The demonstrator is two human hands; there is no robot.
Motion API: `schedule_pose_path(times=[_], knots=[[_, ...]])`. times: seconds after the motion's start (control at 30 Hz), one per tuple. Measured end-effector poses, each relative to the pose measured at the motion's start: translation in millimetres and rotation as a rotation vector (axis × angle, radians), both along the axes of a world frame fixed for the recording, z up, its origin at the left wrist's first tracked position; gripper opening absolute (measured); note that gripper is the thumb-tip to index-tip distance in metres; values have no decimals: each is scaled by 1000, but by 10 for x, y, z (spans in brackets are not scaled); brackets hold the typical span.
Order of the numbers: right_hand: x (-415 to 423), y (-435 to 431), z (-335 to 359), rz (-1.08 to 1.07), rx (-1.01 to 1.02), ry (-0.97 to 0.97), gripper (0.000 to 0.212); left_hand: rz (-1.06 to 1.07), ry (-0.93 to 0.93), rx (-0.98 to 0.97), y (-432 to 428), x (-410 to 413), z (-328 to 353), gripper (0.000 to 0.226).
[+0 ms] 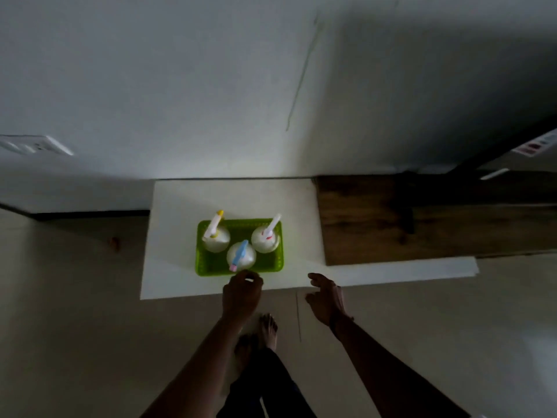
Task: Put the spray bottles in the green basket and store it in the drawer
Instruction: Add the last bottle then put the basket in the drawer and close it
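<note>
A green basket (pixel 211 264) sits on a white tabletop (pixel 174 236). Three white spray bottles stand upright inside it: one with a yellow nozzle (pixel 215 236) at the back left, one with a red-marked white nozzle (pixel 266 239) at the back right, one with a blue and pink nozzle (pixel 241 256) at the front. My left hand (pixel 242 294) is just in front of the basket's near rim, fingers curled, holding nothing I can make out. My right hand (pixel 327 297) hovers to the right of the basket over the table edge, fingers apart and empty.
A dark wooden cabinet top (pixel 391 218) adjoins the white surface on the right. A pale wall (pixel 211 86) rises behind, with a switch plate (pixel 33 146) at the left. Below are the floor and my bare feet (pixel 259 336). No drawer shows.
</note>
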State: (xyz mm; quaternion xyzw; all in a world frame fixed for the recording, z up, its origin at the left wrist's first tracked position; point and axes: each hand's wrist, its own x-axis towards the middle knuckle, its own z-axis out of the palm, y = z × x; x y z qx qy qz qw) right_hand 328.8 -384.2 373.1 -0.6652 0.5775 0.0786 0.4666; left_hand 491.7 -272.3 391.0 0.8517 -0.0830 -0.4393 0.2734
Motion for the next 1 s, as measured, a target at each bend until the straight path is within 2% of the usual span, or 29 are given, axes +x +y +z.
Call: schedule_pose_path(times=[0.1,0.17,0.37,0.47,0.67,0.8,1.0], knots=[[-285,67,73,49,11,18,56,-101,92,-7,-172,-400,-25,10],[-495,59,111,50,5,30,56,-148,126,-7,-245,-595,-8,15],[-1122,-141,63,64,24,114,57,-327,25,-8,-468,-999,47,23],[-1409,-304,-88,171,-1,205,61,-415,-3,2,-594,-1266,-97,24],[-1891,-709,-919,263,41,269,75,-569,-23,50,-1025,-1961,-795,39],[-2098,-963,-1477,366,62,270,76,-632,-69,77,-1281,-2225,-1408,47],[-2289,-1265,-1964,561,25,265,77,-914,-156,141,-1376,-2464,-2068,68]])
